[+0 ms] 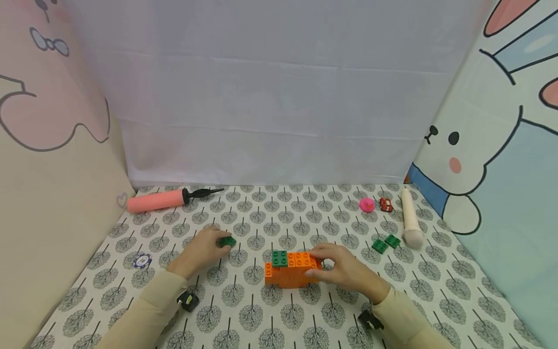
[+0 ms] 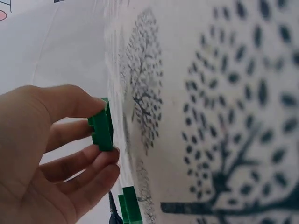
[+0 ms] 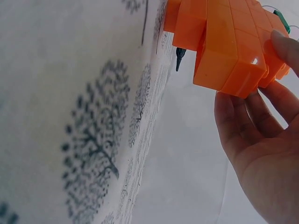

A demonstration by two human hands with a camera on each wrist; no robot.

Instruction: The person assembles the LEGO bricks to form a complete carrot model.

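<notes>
- My bench (image 1: 257, 320) is tree-patterned.
- Left hand (image 1: 207, 247) pinches a green brick (image 2: 103, 128); I'd grip its sides.
- Right hand (image 1: 344, 269) grips the orange build (image 1: 292, 278); I'd steady it lightly.

A pink pump (image 1: 156, 201) and blue-and-white chip (image 1: 142, 261) lie left on a tree-print cloth (image 1: 257, 215), with a pink duck (image 1: 367, 204), red toy car (image 1: 385, 204) and pale wand (image 1: 410, 218) at right

Tree-print cloth (image 1: 231, 310): pump (image 1: 156, 201), chip (image 1: 142, 261), pink duck (image 1: 367, 205), red car (image 1: 385, 204), two green bricks (image 1: 379, 246).
</notes>
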